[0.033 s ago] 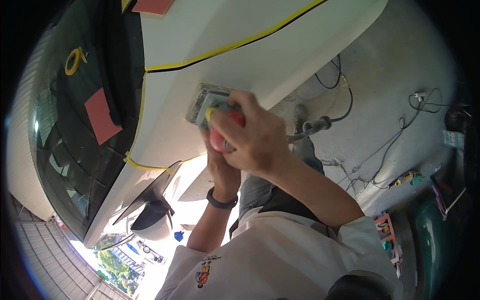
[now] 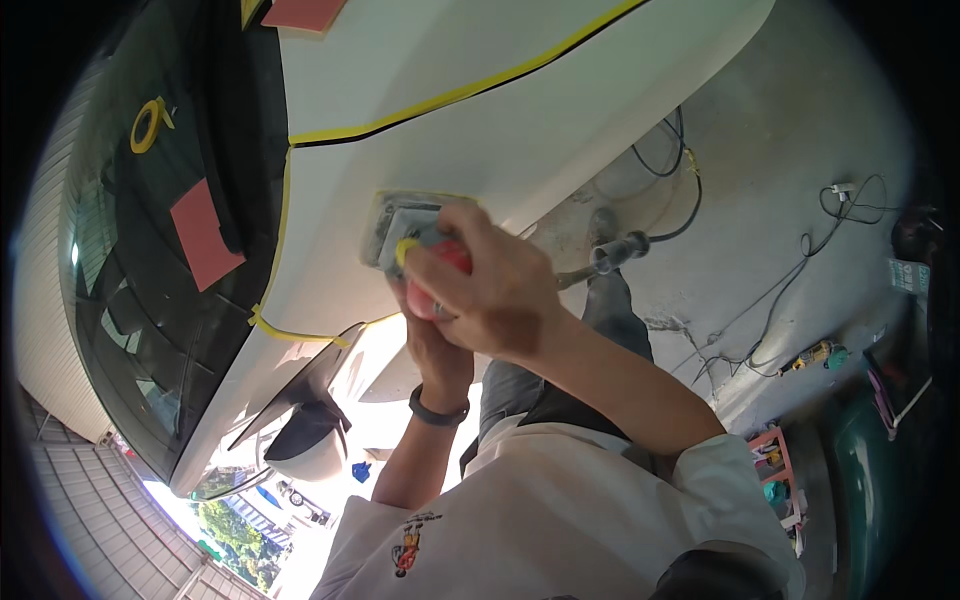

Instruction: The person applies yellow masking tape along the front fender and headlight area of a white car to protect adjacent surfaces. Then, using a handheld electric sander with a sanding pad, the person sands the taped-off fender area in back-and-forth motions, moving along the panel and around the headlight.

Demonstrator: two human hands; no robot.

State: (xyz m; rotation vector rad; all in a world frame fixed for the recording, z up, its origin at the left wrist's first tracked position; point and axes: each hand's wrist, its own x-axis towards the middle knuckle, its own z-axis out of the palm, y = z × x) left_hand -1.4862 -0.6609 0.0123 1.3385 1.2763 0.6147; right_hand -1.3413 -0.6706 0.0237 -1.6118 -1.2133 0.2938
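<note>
Car [image 2: 560, 140] in white spans ten to one o'clock before the worker [image 2: 560, 490], its dark windshield [image 2: 115, 210] at ten. A hose [image 2: 622, 252] runs between twelve and one. At eleven, a red-and-grey sander [image 2: 453, 258] sits against a grey patch [image 2: 376, 235] on the car's panel. The right hand [image 2: 505, 290] grips it; the left hand [image 2: 437, 350] reaches in below, fingers mostly hidden, and from here I cannot tell its hold. A pink sheet [image 2: 207, 235] and, smaller, a yellow tape roll [image 2: 146, 130] lie on the glass toward ten.

blurred red sander [image 2: 453, 257] partly covered by right hand [image 2: 500, 285], left hand [image 2: 440, 358] with fingers mostly hidden behind both, pink sheet [image 2: 305, 13] at eleven o'clock cropped by upper edge
</note>
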